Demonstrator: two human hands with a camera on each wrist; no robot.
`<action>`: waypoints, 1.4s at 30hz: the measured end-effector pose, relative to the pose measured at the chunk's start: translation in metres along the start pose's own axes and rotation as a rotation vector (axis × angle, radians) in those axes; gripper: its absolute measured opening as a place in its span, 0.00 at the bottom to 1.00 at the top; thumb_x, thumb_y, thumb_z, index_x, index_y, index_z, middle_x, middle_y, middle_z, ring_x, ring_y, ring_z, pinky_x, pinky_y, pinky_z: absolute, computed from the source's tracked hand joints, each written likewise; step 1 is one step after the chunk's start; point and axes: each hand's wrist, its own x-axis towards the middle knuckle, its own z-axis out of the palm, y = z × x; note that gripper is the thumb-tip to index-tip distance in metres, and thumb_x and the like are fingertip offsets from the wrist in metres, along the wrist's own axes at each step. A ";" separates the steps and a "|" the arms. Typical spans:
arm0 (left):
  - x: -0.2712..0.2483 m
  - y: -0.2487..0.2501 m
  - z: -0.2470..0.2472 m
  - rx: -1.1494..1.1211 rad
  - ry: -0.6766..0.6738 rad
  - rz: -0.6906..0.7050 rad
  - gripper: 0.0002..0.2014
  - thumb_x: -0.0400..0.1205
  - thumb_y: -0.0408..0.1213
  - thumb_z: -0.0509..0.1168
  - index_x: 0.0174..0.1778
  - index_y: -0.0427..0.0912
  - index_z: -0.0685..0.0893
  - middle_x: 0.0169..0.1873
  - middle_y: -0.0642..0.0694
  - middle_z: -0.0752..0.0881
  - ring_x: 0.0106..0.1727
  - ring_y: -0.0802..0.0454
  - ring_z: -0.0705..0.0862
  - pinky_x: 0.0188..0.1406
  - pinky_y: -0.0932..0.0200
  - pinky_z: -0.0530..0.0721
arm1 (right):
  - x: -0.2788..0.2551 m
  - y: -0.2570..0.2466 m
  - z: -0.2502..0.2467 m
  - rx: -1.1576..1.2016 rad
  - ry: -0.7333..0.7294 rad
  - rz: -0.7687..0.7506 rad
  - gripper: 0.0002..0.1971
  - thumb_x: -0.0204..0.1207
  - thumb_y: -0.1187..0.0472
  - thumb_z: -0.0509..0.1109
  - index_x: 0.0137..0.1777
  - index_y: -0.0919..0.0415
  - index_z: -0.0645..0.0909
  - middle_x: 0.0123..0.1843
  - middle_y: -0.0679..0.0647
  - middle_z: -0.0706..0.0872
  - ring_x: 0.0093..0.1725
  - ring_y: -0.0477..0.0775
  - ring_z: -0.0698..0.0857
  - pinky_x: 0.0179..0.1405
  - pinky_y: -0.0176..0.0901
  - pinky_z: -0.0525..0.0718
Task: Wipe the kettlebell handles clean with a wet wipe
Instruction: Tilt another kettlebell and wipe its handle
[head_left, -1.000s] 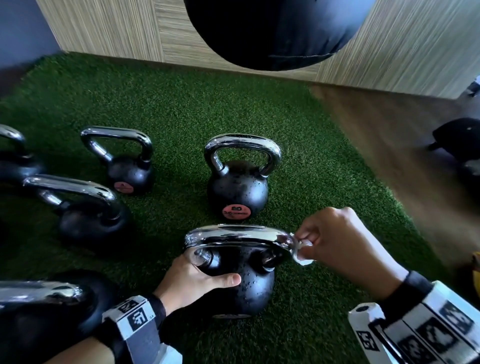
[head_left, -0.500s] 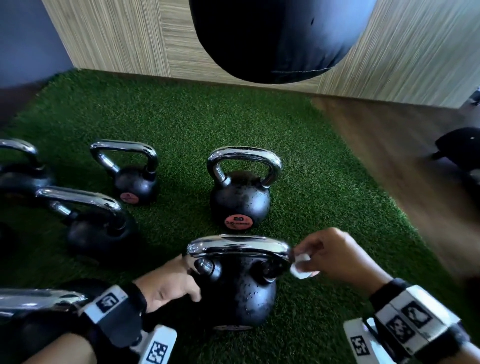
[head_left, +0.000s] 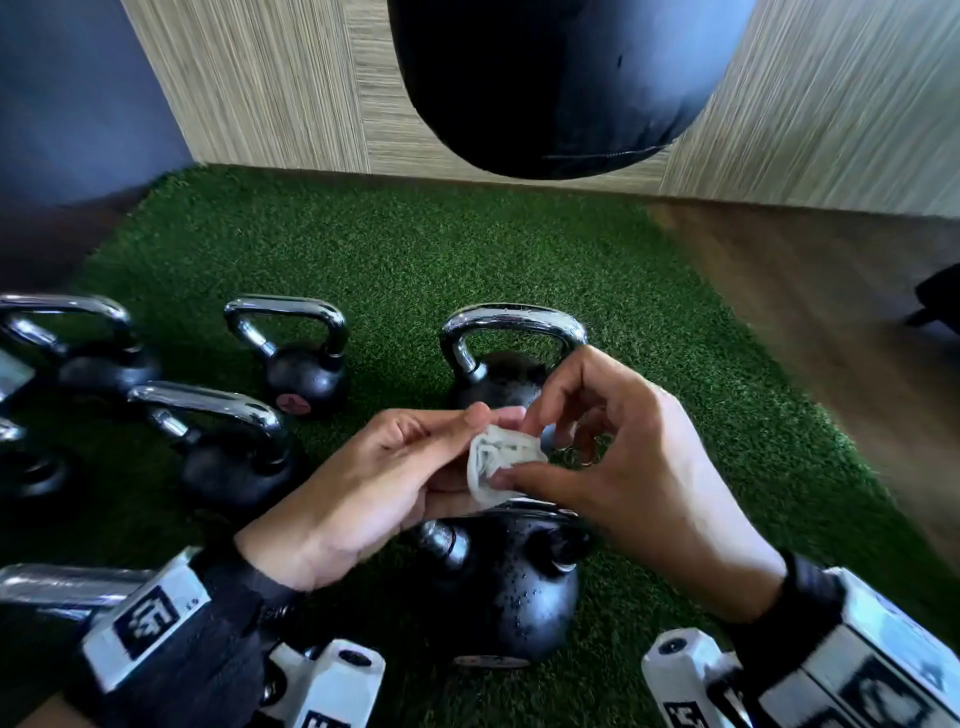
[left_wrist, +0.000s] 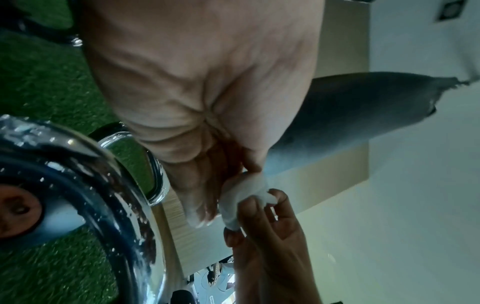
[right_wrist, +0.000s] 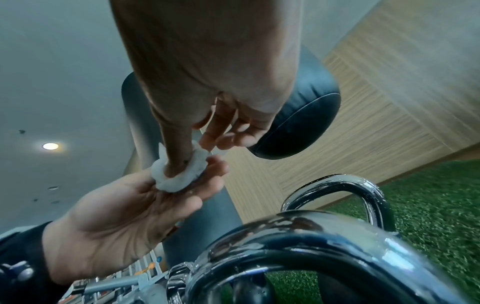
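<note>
A crumpled white wet wipe (head_left: 501, 462) is held between both hands just above the nearest black kettlebell (head_left: 509, 592). My left hand (head_left: 467, 441) lies palm up under the wipe (right_wrist: 179, 174) and pinches its edge with the thumb. The right hand (head_left: 524, 447) pinches the wipe from the other side, its thumb pressed into it (left_wrist: 244, 197). The hands hide most of this kettlebell's chrome handle (head_left: 540, 506); the handle (right_wrist: 298, 236) is wet. A second kettlebell with a chrome handle (head_left: 511, 317) stands right behind.
Several more kettlebells (head_left: 234, 447) stand on the green turf (head_left: 415, 249) to the left. A black punching bag (head_left: 561, 78) hangs over the far side of the turf. Wooden floor (head_left: 805, 291) lies to the right, and a panelled wall (head_left: 270, 88) stands behind.
The right hand left the handle's right end and rose with the wipe. The left hand let go of the kettlebell and came up to take hold of the wipe too.
</note>
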 end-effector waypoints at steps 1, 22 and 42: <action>-0.001 -0.001 0.001 -0.032 -0.001 -0.010 0.21 0.83 0.44 0.63 0.67 0.39 0.89 0.62 0.37 0.91 0.57 0.49 0.93 0.55 0.58 0.92 | 0.001 0.001 0.002 -0.011 0.019 -0.015 0.23 0.56 0.53 0.91 0.39 0.51 0.77 0.37 0.47 0.87 0.33 0.47 0.83 0.29 0.34 0.80; -0.002 -0.062 0.017 1.142 0.276 0.735 0.15 0.84 0.42 0.70 0.65 0.46 0.92 0.62 0.55 0.92 0.62 0.63 0.89 0.68 0.60 0.85 | -0.079 0.173 0.047 -0.054 -0.248 0.477 0.42 0.52 0.23 0.79 0.66 0.43 0.86 0.54 0.39 0.93 0.55 0.32 0.88 0.60 0.37 0.86; -0.020 -0.109 -0.031 0.222 0.654 0.315 0.13 0.84 0.40 0.68 0.61 0.46 0.92 0.55 0.52 0.94 0.58 0.59 0.92 0.63 0.62 0.88 | -0.079 0.168 0.046 -0.022 -0.200 0.470 0.33 0.55 0.29 0.84 0.59 0.41 0.89 0.49 0.34 0.92 0.50 0.27 0.87 0.43 0.17 0.77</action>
